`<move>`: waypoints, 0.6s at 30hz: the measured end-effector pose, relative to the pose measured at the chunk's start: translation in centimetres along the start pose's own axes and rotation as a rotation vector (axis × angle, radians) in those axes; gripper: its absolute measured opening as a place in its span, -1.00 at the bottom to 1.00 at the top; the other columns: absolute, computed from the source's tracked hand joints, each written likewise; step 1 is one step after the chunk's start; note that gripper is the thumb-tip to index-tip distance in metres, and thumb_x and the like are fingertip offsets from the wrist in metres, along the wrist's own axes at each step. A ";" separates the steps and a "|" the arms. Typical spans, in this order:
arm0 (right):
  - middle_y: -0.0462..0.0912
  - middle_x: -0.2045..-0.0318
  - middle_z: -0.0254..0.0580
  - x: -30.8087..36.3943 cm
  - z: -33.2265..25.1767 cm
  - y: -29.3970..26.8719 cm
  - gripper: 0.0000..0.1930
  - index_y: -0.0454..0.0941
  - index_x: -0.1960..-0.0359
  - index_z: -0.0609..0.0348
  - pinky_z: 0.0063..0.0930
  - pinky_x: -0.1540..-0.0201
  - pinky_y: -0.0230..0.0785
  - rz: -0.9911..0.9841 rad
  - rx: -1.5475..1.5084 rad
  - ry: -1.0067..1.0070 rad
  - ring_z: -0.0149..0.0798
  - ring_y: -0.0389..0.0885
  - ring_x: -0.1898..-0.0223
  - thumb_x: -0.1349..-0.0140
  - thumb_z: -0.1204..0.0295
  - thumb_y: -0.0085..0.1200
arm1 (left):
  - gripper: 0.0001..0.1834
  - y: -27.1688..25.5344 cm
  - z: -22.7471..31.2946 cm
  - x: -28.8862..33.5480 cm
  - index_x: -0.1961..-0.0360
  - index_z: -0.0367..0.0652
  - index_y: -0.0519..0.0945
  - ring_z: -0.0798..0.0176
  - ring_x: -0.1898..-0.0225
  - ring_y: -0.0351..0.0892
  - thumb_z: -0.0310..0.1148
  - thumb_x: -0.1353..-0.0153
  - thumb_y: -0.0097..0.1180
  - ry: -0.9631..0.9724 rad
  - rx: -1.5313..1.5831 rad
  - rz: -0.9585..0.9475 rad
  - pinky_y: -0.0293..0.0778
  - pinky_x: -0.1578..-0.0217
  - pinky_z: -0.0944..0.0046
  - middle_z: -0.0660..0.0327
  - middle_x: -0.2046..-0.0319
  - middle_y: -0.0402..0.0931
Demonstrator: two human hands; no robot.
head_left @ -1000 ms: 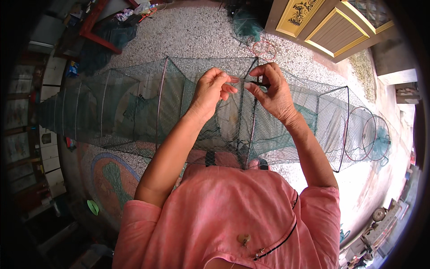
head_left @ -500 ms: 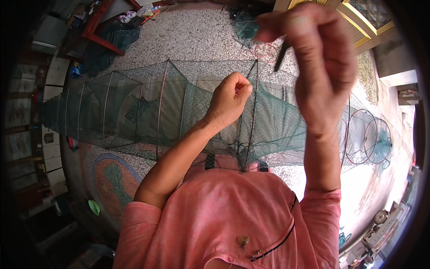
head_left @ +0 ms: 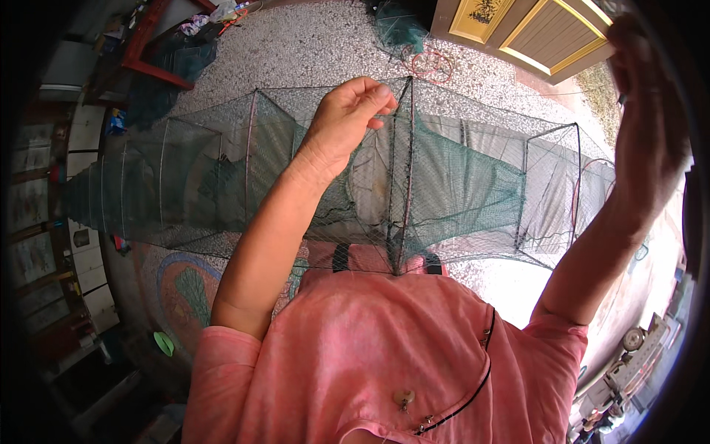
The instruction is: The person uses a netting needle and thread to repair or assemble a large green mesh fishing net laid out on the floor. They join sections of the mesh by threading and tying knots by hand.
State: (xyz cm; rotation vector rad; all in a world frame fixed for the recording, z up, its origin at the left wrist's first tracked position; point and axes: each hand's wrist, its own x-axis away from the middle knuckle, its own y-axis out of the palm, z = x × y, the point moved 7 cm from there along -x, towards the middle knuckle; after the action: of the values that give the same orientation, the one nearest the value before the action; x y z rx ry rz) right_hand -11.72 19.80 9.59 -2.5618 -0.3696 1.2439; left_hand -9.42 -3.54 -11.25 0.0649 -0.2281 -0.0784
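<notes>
A long collapsible net trap (head_left: 473, 177) of green mesh stretches across in front of me, held up by several thin dark frames. My left hand (head_left: 333, 129) is raised beside the top corner of its middle frame (head_left: 409, 111). Its thumb and fingers are pinched together; whatever is between them is too small to make out. Out at the upper right, my right hand (head_left: 651, 126) is lifted high, dark and partly blurred near the picture's rim. Its fingers look drawn together, and what they hold cannot be made out.
A brown and yellow panelled door (head_left: 529, 33) stands at the back right. More green netting (head_left: 399, 29) and a red ring (head_left: 433, 66) lie on the speckled floor. At the back left is a red frame (head_left: 159, 70); a green oval item (head_left: 163, 343) is lower left.
My right hand has swung outward to the right; the slim dark tool seen in it before cannot be made out now. My left hand has shifted up and left, its fingers a little looser.
</notes>
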 end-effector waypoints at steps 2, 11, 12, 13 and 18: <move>0.61 0.33 -0.29 3.8 3.4 4.0 -0.88 0.50 0.22 0.15 -0.46 0.16 0.41 -0.053 0.098 0.153 -0.33 0.58 0.25 -0.22 0.52 0.01 | -0.83 -1.1 0.1 -0.1 0.32 -0.13 0.47 0.42 0.27 0.49 -0.28 -0.31 -0.08 -0.011 0.061 0.054 0.38 0.28 0.42 0.25 0.29 0.53; 0.53 0.44 -0.36 9.6 8.3 10.6 -0.97 0.58 0.46 0.01 -0.40 0.27 0.44 -0.407 0.618 0.353 -0.25 0.49 0.27 -0.07 0.41 0.13 | -0.81 -1.4 -1.8 -0.8 0.37 -0.15 0.41 0.45 0.48 0.44 -0.32 -0.34 -0.16 -0.086 0.154 0.013 0.30 0.53 0.51 0.13 0.31 0.54; 0.53 0.44 -0.36 9.9 8.7 10.8 -0.97 0.59 0.46 0.00 -0.38 0.27 0.44 -0.418 0.631 0.372 -0.23 0.49 0.26 -0.08 0.41 0.11 | -0.81 -1.3 -1.7 -0.7 0.37 -0.15 0.41 0.47 0.49 0.42 -0.32 -0.35 -0.17 -0.076 0.121 0.015 0.28 0.54 0.52 0.13 0.31 0.54; 0.53 0.44 -0.37 10.2 8.9 11.0 -0.97 0.59 0.47 0.00 -0.38 0.27 0.44 -0.425 0.653 0.363 -0.23 0.48 0.27 -0.07 0.42 0.11 | -0.81 -1.2 -1.6 -0.7 0.37 -0.15 0.40 0.49 0.50 0.40 -0.32 -0.35 -0.17 -0.067 0.089 0.017 0.27 0.55 0.53 0.13 0.32 0.54; 0.53 0.45 -0.38 10.6 9.2 12.3 -0.97 0.60 0.48 -0.01 -0.37 0.27 0.43 -0.440 0.675 0.327 -0.24 0.48 0.28 -0.05 0.44 0.11 | -0.81 -0.4 -1.7 -0.2 0.38 -0.17 0.38 0.53 0.52 0.35 -0.31 -0.34 -0.16 -0.026 -0.035 -0.003 0.24 0.57 0.55 0.14 0.27 0.57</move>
State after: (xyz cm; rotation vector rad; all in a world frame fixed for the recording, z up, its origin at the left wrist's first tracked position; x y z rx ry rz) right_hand -11.35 13.10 -7.87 -1.9122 -0.3406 0.6281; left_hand -9.27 -3.84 -12.94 0.0297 -0.2530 -0.0863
